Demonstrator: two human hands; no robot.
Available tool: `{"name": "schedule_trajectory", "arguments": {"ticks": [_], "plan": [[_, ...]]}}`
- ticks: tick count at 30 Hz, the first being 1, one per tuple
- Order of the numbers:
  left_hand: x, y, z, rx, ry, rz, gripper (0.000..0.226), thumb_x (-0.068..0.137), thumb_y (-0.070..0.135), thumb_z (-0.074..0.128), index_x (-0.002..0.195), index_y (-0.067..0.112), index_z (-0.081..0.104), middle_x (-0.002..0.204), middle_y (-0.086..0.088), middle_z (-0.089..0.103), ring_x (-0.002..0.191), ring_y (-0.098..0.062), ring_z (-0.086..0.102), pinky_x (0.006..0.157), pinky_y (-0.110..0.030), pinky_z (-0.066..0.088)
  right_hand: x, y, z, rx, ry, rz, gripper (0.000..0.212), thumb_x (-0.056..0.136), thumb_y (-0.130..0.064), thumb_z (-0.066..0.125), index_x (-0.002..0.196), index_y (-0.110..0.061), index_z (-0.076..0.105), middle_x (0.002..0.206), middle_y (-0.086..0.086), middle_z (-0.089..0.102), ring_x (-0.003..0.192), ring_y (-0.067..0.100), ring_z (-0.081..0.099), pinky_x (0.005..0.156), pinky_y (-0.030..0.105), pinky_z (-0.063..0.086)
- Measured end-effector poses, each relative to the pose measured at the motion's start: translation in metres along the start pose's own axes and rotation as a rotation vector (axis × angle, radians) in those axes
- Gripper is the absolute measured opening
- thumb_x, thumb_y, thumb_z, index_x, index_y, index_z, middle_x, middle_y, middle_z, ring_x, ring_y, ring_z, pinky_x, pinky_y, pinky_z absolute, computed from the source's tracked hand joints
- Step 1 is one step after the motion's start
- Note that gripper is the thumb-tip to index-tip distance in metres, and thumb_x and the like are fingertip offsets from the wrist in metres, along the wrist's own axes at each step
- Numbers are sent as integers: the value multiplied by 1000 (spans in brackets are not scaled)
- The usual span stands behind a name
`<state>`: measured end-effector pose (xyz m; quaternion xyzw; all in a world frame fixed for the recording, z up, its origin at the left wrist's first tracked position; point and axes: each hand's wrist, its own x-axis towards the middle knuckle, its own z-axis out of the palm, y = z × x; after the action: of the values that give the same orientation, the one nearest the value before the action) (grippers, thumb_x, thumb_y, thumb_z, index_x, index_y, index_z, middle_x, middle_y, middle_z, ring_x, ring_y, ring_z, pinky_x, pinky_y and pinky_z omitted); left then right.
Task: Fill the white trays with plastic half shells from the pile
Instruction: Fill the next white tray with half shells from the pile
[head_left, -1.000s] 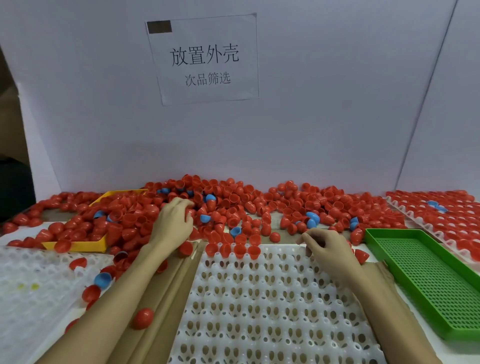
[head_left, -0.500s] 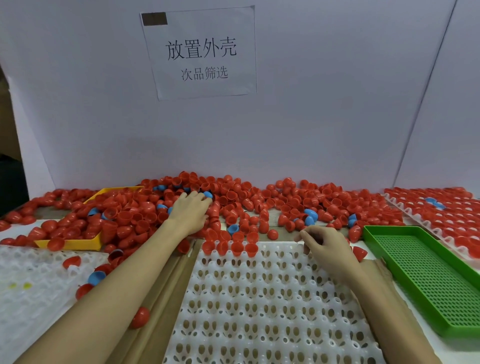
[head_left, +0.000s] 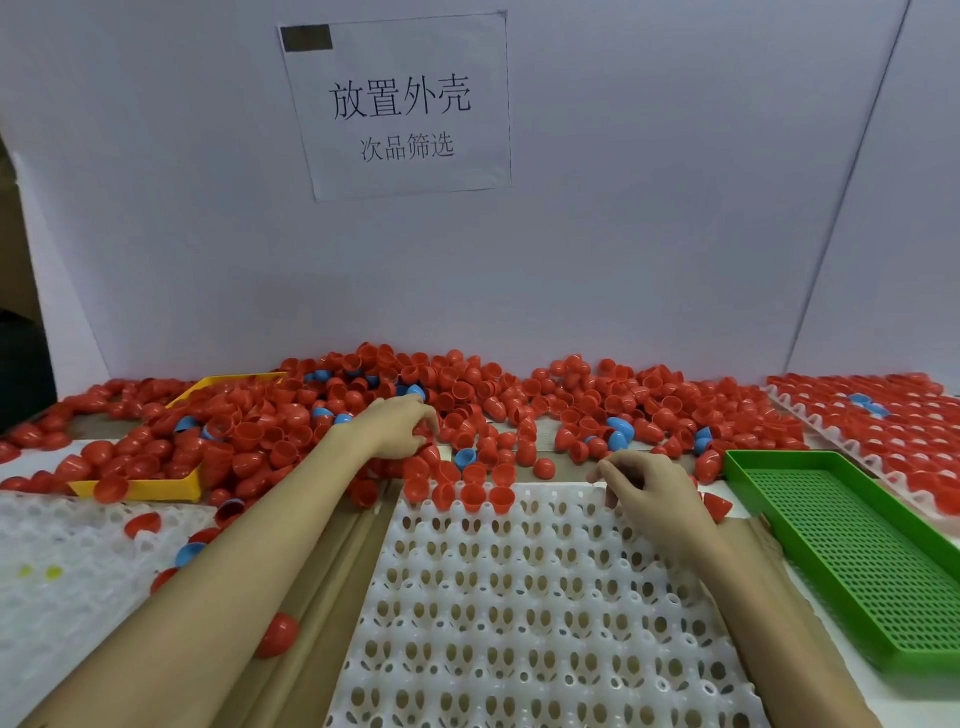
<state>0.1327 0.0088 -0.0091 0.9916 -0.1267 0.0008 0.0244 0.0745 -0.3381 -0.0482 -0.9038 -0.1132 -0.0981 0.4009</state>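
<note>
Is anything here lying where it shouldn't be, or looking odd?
Yes. A few blue shells are mixed into the red pile. The yellow tray is half buried under shells. One red shell has strayed onto the cardboard beside the left forearm, far from the pile.

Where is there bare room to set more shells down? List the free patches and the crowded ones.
Free: nearly all of the middle white tray, from below its row of seated red shells down to the near edge, between both forearms. The green tray looks bare too. Crowded: the pile along the back wall, the yellow tray, and the filled tray at far right.
</note>
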Motion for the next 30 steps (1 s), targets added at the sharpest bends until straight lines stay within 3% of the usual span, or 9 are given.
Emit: {"name": "schedule_trajectory", "arguments": {"ticks": [4, 9, 11, 13, 15, 18, 21, 26, 30], "plan": [[-13, 2, 9, -117, 223, 32, 29, 97, -4, 56, 98, 15, 78, 109, -1, 71, 101, -16, 67, 88, -33, 57, 0, -1, 1, -3, -1, -2, 25, 107, -25, 59, 89, -30, 77, 68, -9, 72, 51, -2, 56, 48, 11, 40], [-22, 1, 22, -365, 509, -44, 30, 100, -4, 54, 110, 14, 75, 108, -1, 68, 102, -14, 64, 85, -18, 47, 0, -1, -1, -1, -2, -3, 24, 107, -25, 59, 90, -29, 77, 68, -6, 72, 52, -3, 57, 50, 11, 41], [-25, -2, 23, -366, 396, -31, 48, 98, -8, 50, 128, 24, 68, 114, 4, 60, 109, -16, 59, 87, -19, 45, 0, -1, -1, -22, -3, -5, 23, 107, -25, 59, 93, -28, 78, 69, -7, 71, 54, -4, 57, 50, 10, 41], [-30, -4, 23, -96, 105, 10, 66, 95, -5, 49, 145, 37, 53, 135, 7, 51, 124, -17, 46, 103, -32, 40, 0, 0, 0, -40, -2, -6, 23, 107, -25, 59, 95, -26, 78, 70, -8, 71, 56, -6, 58, 51, 9, 41], [-30, -6, 21, 98, -54, 15, 63, 98, 5, 49, 149, 42, 48, 154, 9, 40, 134, -20, 34, 115, -44, 28, 0, -1, 0, -40, 0, -1, 23, 107, -25, 59, 95, -26, 78, 71, -8, 71, 56, -6, 58, 52, 10, 41], [-28, -5, 16, 112, -27, -16, 42, 101, 24, 58, 140, 38, 56, 146, 6, 47, 133, -22, 36, 115, -46, 26, -1, -2, 1, -40, -2, 7, 22, 107, -26, 59, 95, -27, 78, 70, -7, 71, 55, -4, 57, 50, 11, 41], [-29, -6, 19, 98, 152, -25, 33, 96, 31, 70, 128, 37, 64, 123, 5, 54, 123, -20, 47, 111, -40, 27, -1, -1, 0, -12, 6, 8, 24, 107, -25, 59, 93, -27, 77, 69, -5, 71, 51, -3, 55, 49, 12, 40], [-45, 10, 15, -423, 493, 15, 34, 94, 26, 75, 128, 29, 70, 133, 8, 63, 126, -11, 56, 115, -36, 39, 0, -2, -1, -6, -2, 4, 24, 107, -25, 58, 94, -27, 78, 70, -6, 71, 52, -3, 55, 50, 14, 41], [-72, 51, 9, -846, 564, 38, 38, 93, 23, 76, 127, 37, 69, 136, 21, 63, 121, 0, 60, 103, -21, 49, -1, -1, -3, 2, -10, -4, 24, 107, -25, 58, 94, -26, 78, 69, -5, 72, 51, -3, 55, 51, 13, 41]]}}
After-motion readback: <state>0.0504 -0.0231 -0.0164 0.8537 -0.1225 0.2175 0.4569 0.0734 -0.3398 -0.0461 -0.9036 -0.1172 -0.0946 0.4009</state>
